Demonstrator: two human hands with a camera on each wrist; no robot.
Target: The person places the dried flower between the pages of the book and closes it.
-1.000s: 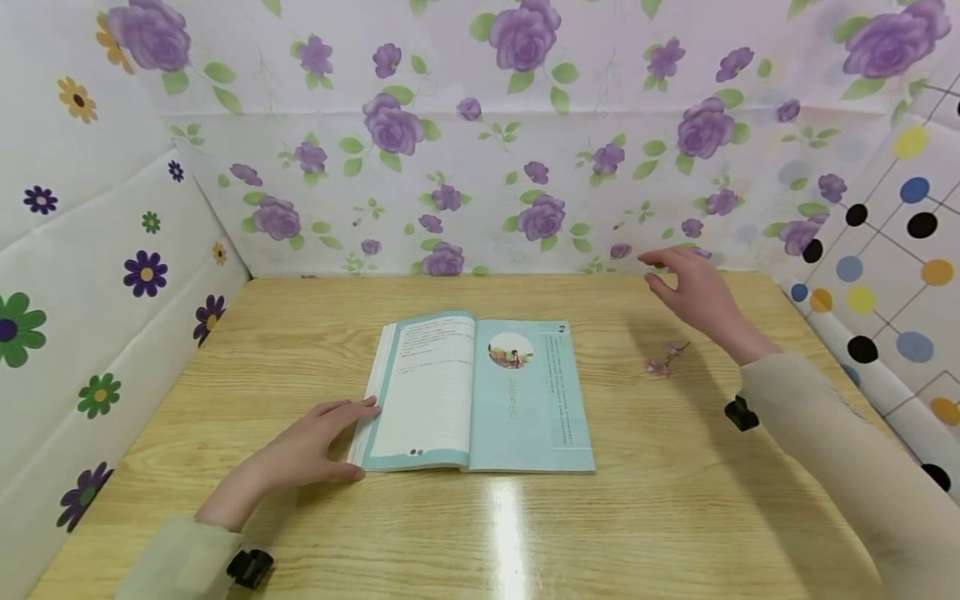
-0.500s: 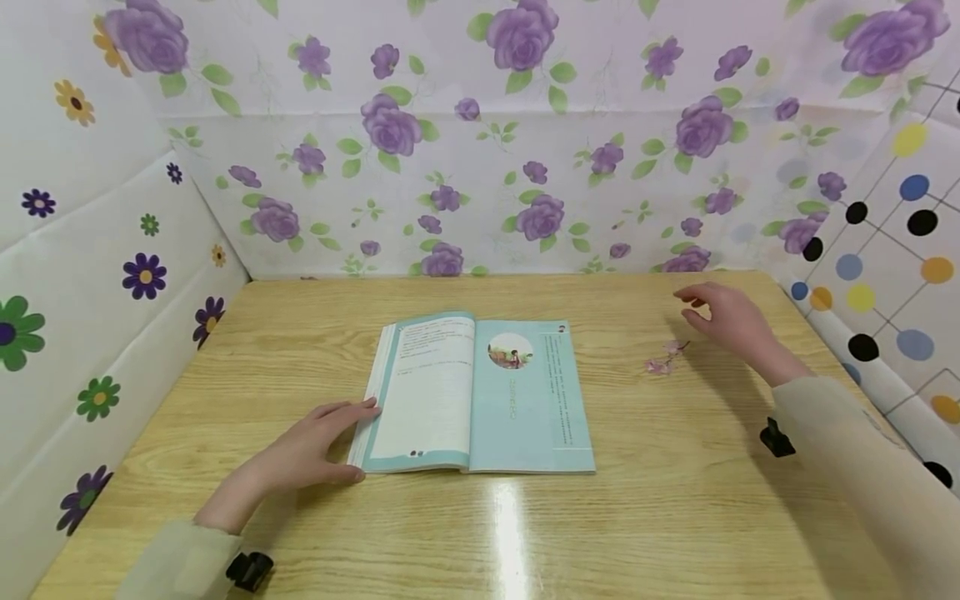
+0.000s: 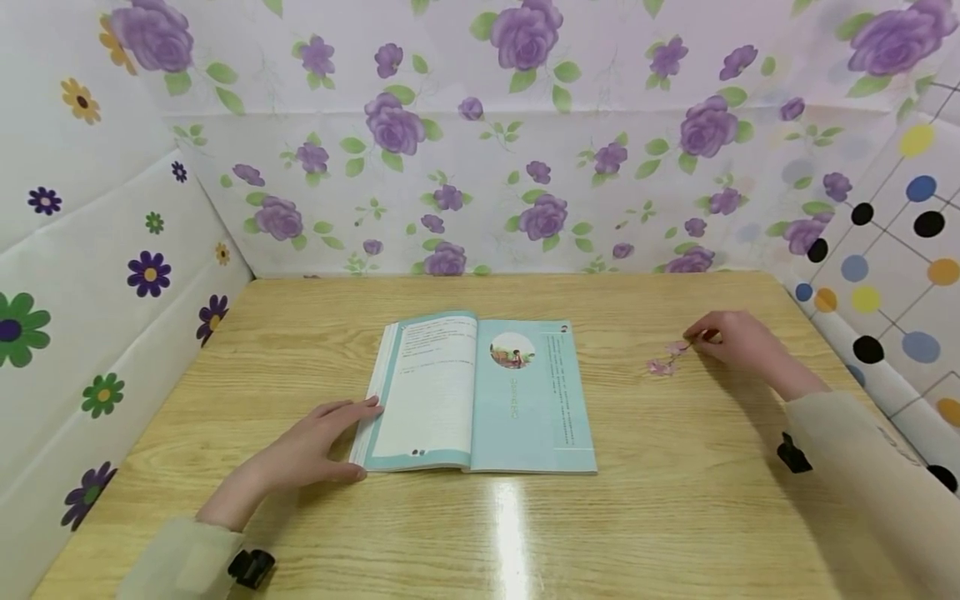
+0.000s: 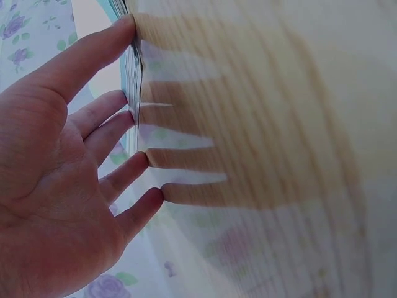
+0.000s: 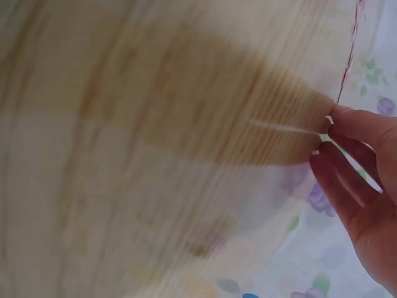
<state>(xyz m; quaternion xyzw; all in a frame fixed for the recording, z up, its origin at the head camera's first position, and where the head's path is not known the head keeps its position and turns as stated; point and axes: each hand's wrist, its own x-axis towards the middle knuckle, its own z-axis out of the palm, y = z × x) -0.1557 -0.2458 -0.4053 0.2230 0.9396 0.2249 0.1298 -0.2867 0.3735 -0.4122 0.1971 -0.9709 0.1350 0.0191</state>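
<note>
An open book [image 3: 534, 437] lies on the wooden table, with a white left page and a pale blue right page bearing a round picture. My left hand [image 3: 307, 450] rests at its left edge, fingers extended and spread. In the left wrist view, thumb and fingertips touch the book's page edges [image 4: 131, 74] and the tabletop. To the book's right lies a small sprig of pink flowers [image 3: 662, 367] on a thin dark stem. My right hand [image 3: 742, 343] pinches the stem's end between thumb and forefinger. The right wrist view shows the sprig [image 5: 352, 53] edge-on, running away from the fingertips.
The wooden table [image 3: 420, 533] reaches back to a wall covering [image 3: 480, 192] with purple flowers. Flower-patterned covering [image 3: 90, 317] stands on the left side, and dotted covering [image 3: 885, 275] on the right. A bright reflection shows on the table in front of the book.
My right hand has come down from above the table's back right area to the sprig and now pinches its stem. The left hand and the book have stayed in place.
</note>
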